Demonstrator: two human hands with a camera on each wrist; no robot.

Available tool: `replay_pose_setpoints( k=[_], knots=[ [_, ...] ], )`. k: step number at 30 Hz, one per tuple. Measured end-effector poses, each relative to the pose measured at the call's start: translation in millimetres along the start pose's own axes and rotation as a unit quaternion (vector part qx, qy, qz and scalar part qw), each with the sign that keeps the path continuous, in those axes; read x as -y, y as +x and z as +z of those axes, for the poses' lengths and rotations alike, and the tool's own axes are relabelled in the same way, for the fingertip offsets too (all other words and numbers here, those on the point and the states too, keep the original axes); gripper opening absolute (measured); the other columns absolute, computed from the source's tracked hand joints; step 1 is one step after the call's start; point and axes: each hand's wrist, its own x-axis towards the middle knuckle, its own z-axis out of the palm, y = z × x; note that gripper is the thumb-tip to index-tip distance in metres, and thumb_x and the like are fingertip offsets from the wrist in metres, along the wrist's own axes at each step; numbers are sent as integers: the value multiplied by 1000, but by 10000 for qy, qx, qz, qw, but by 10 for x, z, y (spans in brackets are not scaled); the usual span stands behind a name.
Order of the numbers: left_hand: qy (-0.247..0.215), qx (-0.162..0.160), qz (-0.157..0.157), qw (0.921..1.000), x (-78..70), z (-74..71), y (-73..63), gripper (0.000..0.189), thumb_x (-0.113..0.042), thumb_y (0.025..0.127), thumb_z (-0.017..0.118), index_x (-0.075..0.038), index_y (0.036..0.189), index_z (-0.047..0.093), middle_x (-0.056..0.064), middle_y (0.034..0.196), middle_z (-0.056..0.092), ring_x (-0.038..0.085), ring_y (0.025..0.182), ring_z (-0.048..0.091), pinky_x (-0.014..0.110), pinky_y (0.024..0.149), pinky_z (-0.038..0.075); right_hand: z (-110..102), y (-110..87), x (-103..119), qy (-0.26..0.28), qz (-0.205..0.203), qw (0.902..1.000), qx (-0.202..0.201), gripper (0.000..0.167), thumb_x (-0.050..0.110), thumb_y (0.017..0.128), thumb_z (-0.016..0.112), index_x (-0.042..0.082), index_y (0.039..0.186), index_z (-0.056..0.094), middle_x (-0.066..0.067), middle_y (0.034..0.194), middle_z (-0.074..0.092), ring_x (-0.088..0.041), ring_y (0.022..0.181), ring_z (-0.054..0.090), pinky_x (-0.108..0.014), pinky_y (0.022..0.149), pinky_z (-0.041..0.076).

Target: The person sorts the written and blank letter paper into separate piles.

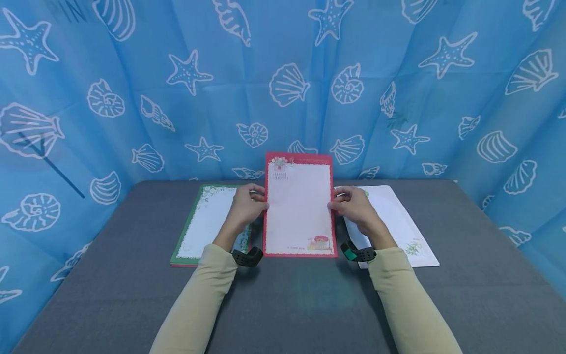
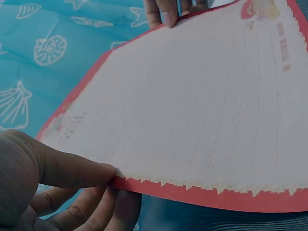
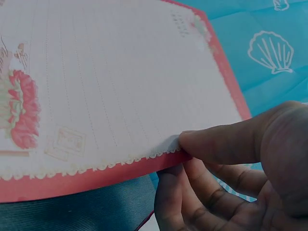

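A red-bordered sheet of letter paper (image 1: 298,206), with faint dotted lines and small floral pictures in its corners, is held up off the table between both hands. My left hand (image 1: 247,205) pinches its left edge, thumb on the printed face and fingers behind. On the opposite edge my right hand (image 1: 353,206) pinches it the same way, as the right wrist view shows with the thumb (image 3: 216,142) on top. Under the left forearm lies a stack of green-bordered paper (image 1: 203,221), red showing at its lower edge. White sheets (image 1: 389,216) with a green sprig lie beneath the right hand.
A dark grey table (image 1: 292,309) spreads under everything. Behind its far edge hangs a blue curtain (image 1: 247,59) printed with white shells and starfish. Dark bands (image 1: 248,257) sit on both wrists, over light sleeves.
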Motion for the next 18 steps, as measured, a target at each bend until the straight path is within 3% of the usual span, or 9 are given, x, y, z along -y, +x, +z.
replay_pose_setpoints(
  k=[10, 18],
  knots=[
    [-484, 160, 238, 9984, -74, -65, -21, 28, 7, 90, 67, 3, 117, 62, 19, 106, 63, 30, 93, 65, 48, 81, 59, -33, -17, 55, 311, -275, 9989, -212, 33, 7, 100, 61, -11, 126, 57, -24, 109, 63, -24, 91, 65, -35, 83, 58],
    [-506, 208, 416, 9976, -133, -152, -61, 29, 3, 93, 66, 3, 122, 62, 20, 112, 64, 31, 97, 66, 50, 86, 57, -47, -68, 169, 409, -527, 9972, -332, 31, 7, 101, 61, -12, 126, 56, -23, 110, 60, -27, 95, 61, -38, 85, 59]
  ],
)
